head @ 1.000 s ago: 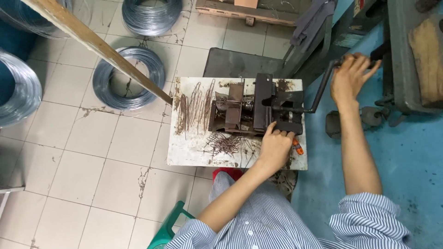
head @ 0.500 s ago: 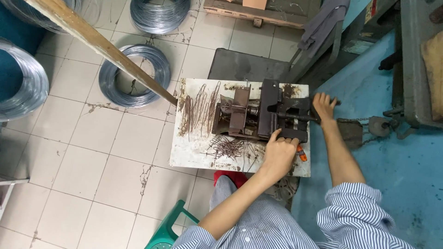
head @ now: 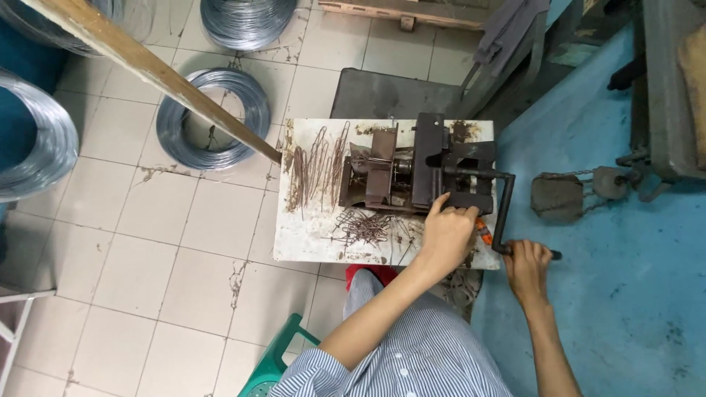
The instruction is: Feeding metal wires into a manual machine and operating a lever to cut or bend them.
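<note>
A dark metal hand-cranked wire bender (head: 412, 170) is mounted on a small stained white table (head: 309, 239). My left hand (head: 447, 237) clasps the bender's near right corner, fingers curled over its edge. My right hand (head: 528, 266) is closed round the crank handle (head: 503, 213), which hangs off the table's right side, pointing toward me. A pile of bent rusty wire pieces (head: 365, 224) lies just left of my left hand. Longer hairpin-shaped wires (head: 316, 165) lie in a row on the table's left part.
Coils of grey wire (head: 213, 117) lie on the tiled floor to the left, with another coil (head: 246, 18) at the top. A wooden pole (head: 154, 70) slants down to the table's left edge. A green stool (head: 276, 360) is under me. Metal weights (head: 559, 197) sit on the blue floor at right.
My right hand has swung the crank from the far upper right round and down to the table's near right side. My left hand has stayed on the bender.
</note>
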